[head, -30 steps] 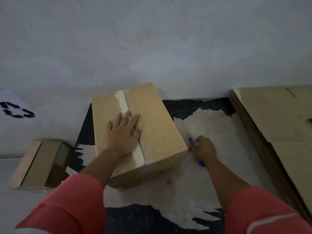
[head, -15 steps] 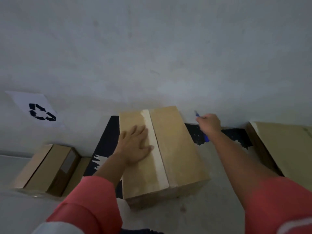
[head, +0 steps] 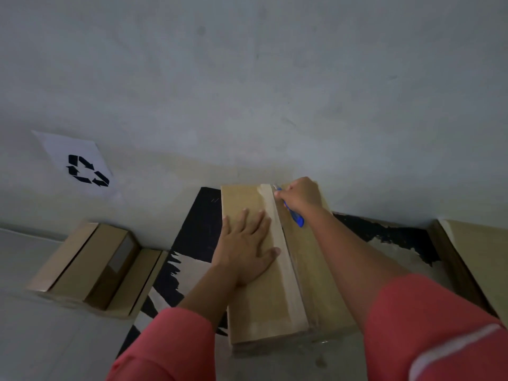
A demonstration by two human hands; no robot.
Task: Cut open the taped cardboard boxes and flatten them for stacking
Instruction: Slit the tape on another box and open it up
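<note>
Box (head: 264, 298) sits taped shut on the floor (head: 55, 339), far end against the wall (head: 247, 78). Left hand (head: 246, 250) lies flat and open on the lid, left of the tape strip (head: 280, 243), holding nothing. Right hand (head: 299, 195) is closed around a blue cutter (head: 295, 217) at the strip's far end. Small boxes (head: 90, 266) lie by the wall on the left, flat cardboard (head: 478, 259) on the right, recycling sign (head: 79, 166) on the wall.

Dim, flat light, bare grey plaster wall (head: 247, 78), white paper sheet with black recycling arrows (head: 79, 167) stuck low on the wall at left, pale grey floor (head: 41, 339), black patch of worn, flaking floor paint (head: 198, 226) at the wall's foot
</note>
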